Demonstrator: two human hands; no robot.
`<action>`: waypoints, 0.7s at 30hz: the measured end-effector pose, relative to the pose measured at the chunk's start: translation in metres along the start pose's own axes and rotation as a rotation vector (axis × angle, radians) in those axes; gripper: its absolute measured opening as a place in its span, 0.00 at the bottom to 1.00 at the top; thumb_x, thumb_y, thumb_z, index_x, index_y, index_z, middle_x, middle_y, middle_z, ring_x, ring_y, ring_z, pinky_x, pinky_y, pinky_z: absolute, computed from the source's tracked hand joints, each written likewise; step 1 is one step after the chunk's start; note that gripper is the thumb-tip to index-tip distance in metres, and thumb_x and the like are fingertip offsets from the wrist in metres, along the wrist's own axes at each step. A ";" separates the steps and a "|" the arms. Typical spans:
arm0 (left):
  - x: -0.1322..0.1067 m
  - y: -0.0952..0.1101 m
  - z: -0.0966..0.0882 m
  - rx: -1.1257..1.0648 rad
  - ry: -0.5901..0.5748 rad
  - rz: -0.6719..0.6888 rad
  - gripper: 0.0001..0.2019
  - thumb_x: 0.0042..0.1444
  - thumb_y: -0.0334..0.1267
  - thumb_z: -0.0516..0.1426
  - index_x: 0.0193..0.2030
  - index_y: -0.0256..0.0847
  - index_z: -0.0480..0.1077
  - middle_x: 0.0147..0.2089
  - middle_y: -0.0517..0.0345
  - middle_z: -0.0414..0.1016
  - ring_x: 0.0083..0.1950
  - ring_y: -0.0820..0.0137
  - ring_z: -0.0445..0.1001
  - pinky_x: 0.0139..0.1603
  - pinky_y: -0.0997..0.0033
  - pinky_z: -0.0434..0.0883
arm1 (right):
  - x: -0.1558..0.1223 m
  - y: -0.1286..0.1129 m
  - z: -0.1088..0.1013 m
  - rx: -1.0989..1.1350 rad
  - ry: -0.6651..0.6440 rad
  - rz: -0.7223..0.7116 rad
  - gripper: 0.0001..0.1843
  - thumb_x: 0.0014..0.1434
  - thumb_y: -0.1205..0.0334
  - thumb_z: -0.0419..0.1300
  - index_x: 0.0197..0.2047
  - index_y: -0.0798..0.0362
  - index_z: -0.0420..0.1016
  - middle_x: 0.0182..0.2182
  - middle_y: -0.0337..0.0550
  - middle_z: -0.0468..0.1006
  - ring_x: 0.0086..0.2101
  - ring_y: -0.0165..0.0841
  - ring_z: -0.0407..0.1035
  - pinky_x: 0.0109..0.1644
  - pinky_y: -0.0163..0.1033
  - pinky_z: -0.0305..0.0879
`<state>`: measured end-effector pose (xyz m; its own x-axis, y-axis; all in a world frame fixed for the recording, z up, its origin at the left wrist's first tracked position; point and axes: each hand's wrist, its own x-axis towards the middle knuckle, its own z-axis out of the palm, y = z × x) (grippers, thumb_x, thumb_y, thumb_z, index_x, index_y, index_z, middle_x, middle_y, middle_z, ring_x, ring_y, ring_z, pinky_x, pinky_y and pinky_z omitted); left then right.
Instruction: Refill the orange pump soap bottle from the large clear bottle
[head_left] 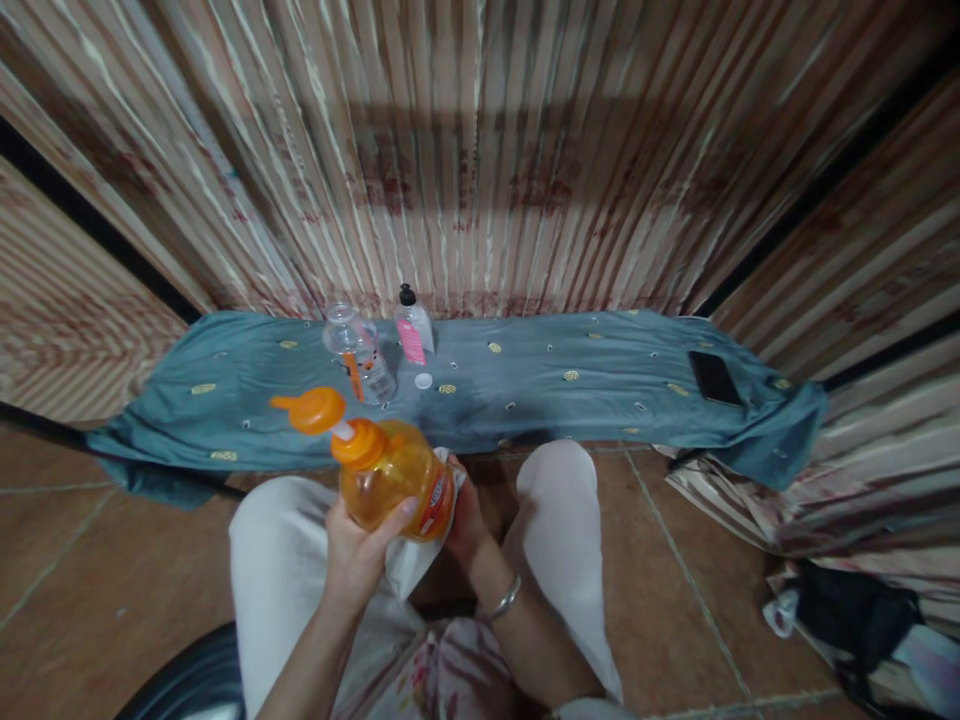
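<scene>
My left hand is wrapped round an orange pump bottle with an orange pump head, held over my lap. My right hand sits behind and under the bottle, pressing a white cloth against it; its fingers are mostly hidden. A bracelet is on my right wrist. On the blue cloth ahead stand a clear empty bottle and a small clear bottle with a black cap and pink label. A small white cap lies between them.
A black phone lies at the right end of the blue cloth. Striped curtains hang behind and at both sides. Tiled brown floor lies below my knees. Dark bags and bundled fabric sit at the lower right.
</scene>
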<state>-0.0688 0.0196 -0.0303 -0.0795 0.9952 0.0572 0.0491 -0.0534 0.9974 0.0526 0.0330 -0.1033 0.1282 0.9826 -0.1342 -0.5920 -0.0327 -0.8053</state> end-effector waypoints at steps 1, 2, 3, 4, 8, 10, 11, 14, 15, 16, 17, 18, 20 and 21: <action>0.000 -0.001 0.001 0.008 0.001 0.005 0.32 0.40 0.61 0.77 0.45 0.41 0.80 0.44 0.49 0.88 0.43 0.55 0.87 0.44 0.61 0.86 | -0.003 0.001 0.001 0.011 -0.007 0.006 0.36 0.60 0.19 0.55 0.35 0.44 0.82 0.35 0.48 0.89 0.51 0.50 0.83 0.55 0.58 0.83; 0.000 -0.003 0.002 0.017 0.008 0.011 0.33 0.40 0.61 0.77 0.46 0.41 0.80 0.45 0.48 0.88 0.43 0.54 0.87 0.44 0.61 0.86 | -0.007 0.002 0.002 0.020 -0.010 0.011 0.37 0.59 0.18 0.55 0.35 0.44 0.82 0.36 0.49 0.89 0.52 0.51 0.83 0.54 0.59 0.83; 0.000 -0.004 0.003 0.026 0.024 0.017 0.34 0.39 0.61 0.77 0.47 0.41 0.80 0.45 0.48 0.88 0.44 0.54 0.87 0.44 0.61 0.86 | -0.010 0.003 0.003 0.025 -0.010 0.014 0.38 0.59 0.18 0.54 0.36 0.44 0.83 0.37 0.49 0.89 0.52 0.52 0.83 0.53 0.60 0.83; 0.000 -0.006 0.004 0.032 0.042 0.021 0.34 0.39 0.61 0.77 0.47 0.40 0.79 0.45 0.48 0.88 0.44 0.54 0.87 0.45 0.61 0.86 | -0.013 0.005 0.003 0.029 -0.006 0.015 0.38 0.59 0.17 0.54 0.37 0.44 0.84 0.38 0.49 0.89 0.52 0.52 0.83 0.53 0.61 0.83; 0.001 -0.015 0.006 0.061 0.090 0.018 0.37 0.39 0.63 0.76 0.49 0.40 0.78 0.46 0.47 0.88 0.46 0.52 0.88 0.47 0.58 0.86 | -0.018 0.017 0.002 0.022 0.037 0.013 0.37 0.64 0.20 0.52 0.41 0.42 0.85 0.45 0.48 0.90 0.54 0.51 0.81 0.51 0.58 0.84; 0.001 -0.020 0.008 0.091 0.074 0.021 0.37 0.39 0.64 0.76 0.49 0.40 0.78 0.46 0.46 0.88 0.47 0.50 0.88 0.49 0.55 0.86 | -0.016 0.024 -0.001 0.004 0.072 0.021 0.32 0.70 0.26 0.55 0.47 0.45 0.85 0.50 0.49 0.88 0.53 0.47 0.81 0.53 0.56 0.83; 0.001 -0.021 0.010 0.098 0.060 0.028 0.37 0.39 0.65 0.76 0.49 0.41 0.77 0.46 0.46 0.88 0.48 0.50 0.88 0.50 0.54 0.86 | -0.015 0.027 -0.003 -0.009 0.092 0.028 0.29 0.72 0.31 0.58 0.51 0.47 0.84 0.54 0.49 0.87 0.53 0.44 0.81 0.55 0.55 0.82; 0.001 -0.025 0.017 0.058 0.031 0.051 0.37 0.39 0.63 0.77 0.50 0.42 0.76 0.48 0.46 0.88 0.51 0.48 0.89 0.53 0.52 0.87 | -0.012 0.034 -0.011 -0.060 0.160 0.045 0.23 0.74 0.45 0.65 0.64 0.49 0.79 0.61 0.50 0.81 0.54 0.41 0.79 0.59 0.54 0.80; 0.001 -0.026 0.020 0.038 0.034 0.052 0.36 0.39 0.62 0.77 0.50 0.43 0.76 0.49 0.46 0.88 0.51 0.48 0.89 0.54 0.51 0.86 | -0.012 0.035 -0.014 -0.083 0.184 0.043 0.23 0.73 0.47 0.66 0.65 0.49 0.78 0.62 0.50 0.80 0.55 0.41 0.79 0.59 0.55 0.80; 0.002 -0.027 0.023 0.021 0.042 0.046 0.36 0.39 0.60 0.77 0.51 0.43 0.76 0.49 0.47 0.88 0.51 0.49 0.89 0.54 0.51 0.86 | -0.013 0.036 -0.017 -0.110 0.208 0.036 0.23 0.74 0.48 0.66 0.65 0.48 0.78 0.63 0.50 0.80 0.55 0.41 0.79 0.59 0.55 0.80; 0.003 -0.028 0.025 0.007 0.052 0.037 0.37 0.38 0.59 0.77 0.51 0.43 0.76 0.49 0.47 0.88 0.50 0.49 0.89 0.55 0.50 0.86 | -0.014 0.036 -0.020 -0.141 0.231 0.023 0.23 0.73 0.47 0.66 0.65 0.48 0.78 0.63 0.50 0.80 0.56 0.42 0.79 0.59 0.55 0.80; 0.004 -0.029 0.027 -0.003 0.057 0.026 0.38 0.37 0.58 0.78 0.52 0.43 0.76 0.50 0.47 0.88 0.51 0.49 0.89 0.55 0.50 0.86 | -0.015 0.035 -0.022 -0.173 0.251 0.004 0.23 0.73 0.47 0.67 0.66 0.48 0.78 0.64 0.50 0.80 0.56 0.42 0.79 0.59 0.55 0.80; 0.005 -0.032 0.029 -0.013 0.044 0.009 0.41 0.35 0.57 0.78 0.55 0.42 0.75 0.52 0.47 0.88 0.53 0.49 0.88 0.58 0.50 0.85 | -0.017 0.034 -0.025 -0.238 0.284 -0.045 0.24 0.73 0.48 0.67 0.66 0.49 0.77 0.64 0.50 0.80 0.57 0.43 0.78 0.60 0.56 0.80; 0.006 -0.034 0.030 -0.016 0.029 0.002 0.42 0.34 0.57 0.79 0.56 0.42 0.75 0.53 0.47 0.88 0.55 0.48 0.88 0.60 0.50 0.84 | -0.019 0.033 -0.025 -0.269 0.295 -0.073 0.24 0.73 0.48 0.67 0.66 0.48 0.77 0.64 0.50 0.80 0.57 0.43 0.78 0.60 0.55 0.80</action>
<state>-0.0413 0.0294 -0.0648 -0.1081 0.9923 0.0602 0.0334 -0.0569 0.9978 0.0502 0.0092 -0.1418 0.4086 0.8906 -0.1997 -0.3490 -0.0497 -0.9358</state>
